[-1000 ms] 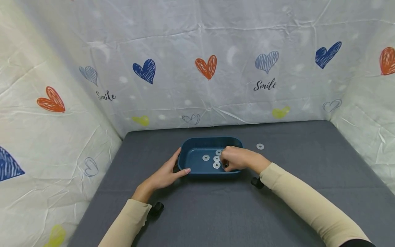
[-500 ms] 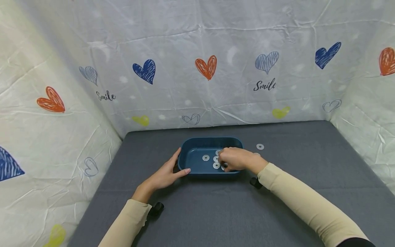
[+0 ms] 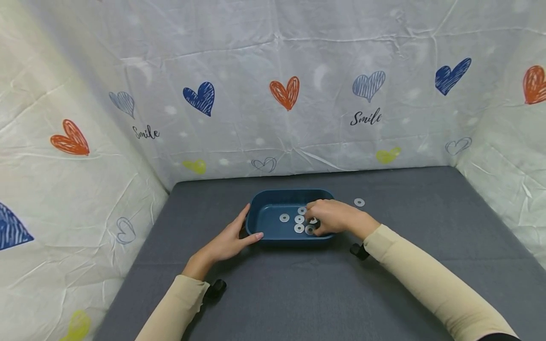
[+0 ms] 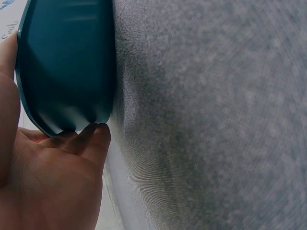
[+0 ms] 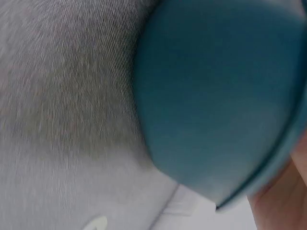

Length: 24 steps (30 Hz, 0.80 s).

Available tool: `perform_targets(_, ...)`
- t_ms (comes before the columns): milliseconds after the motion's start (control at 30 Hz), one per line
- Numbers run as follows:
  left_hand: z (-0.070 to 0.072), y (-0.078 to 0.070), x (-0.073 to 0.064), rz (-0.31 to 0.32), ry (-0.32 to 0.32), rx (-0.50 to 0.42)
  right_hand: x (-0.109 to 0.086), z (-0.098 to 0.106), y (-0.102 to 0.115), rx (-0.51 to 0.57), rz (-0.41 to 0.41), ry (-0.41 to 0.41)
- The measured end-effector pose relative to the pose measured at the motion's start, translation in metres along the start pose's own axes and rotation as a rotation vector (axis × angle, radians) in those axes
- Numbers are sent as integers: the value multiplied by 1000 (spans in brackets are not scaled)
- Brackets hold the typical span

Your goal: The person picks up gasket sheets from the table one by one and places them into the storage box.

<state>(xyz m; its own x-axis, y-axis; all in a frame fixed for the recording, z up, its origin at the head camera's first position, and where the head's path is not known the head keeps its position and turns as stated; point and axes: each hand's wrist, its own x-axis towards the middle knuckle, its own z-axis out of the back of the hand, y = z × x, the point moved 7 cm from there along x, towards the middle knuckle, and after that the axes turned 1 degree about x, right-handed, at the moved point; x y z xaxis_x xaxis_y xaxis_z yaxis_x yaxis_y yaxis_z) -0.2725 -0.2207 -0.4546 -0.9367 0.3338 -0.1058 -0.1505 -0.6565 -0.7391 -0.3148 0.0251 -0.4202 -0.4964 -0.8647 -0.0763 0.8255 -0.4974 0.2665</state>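
Observation:
A blue tray lies on the dark grey table. My left hand holds its left end, thumb over the near rim. In the left wrist view the fingers press the tray's outer wall. Over the tray's right end is my right hand, fingers bent, thumb apart from them. A flat washer lies beside the thumb tip, and another washer shows partly beneath the fingers. Several more washers lie on the tray floor. The right wrist view shows the tray's outside; the fingertips are hidden there.
A loose washer lies on the table behind and right of the tray. White cloth printed with hearts closes off the back and both sides. A small black device sits under the left wrist.
My right hand has drawn slightly right and spread its thumb from its fingers. The washer it covered near the tray's near rim is now uncovered. The left hand and tray have not moved.

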Motion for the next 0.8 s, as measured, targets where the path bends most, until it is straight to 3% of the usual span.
perform_targets(367, 2, -5, -1, -40, -3, -35, -31, 32, -7, 5, -20, -107)
perform_targets(800, -1, -7, -3, -33, -3, -19, -57, 39, -15, -47, -45, -161)
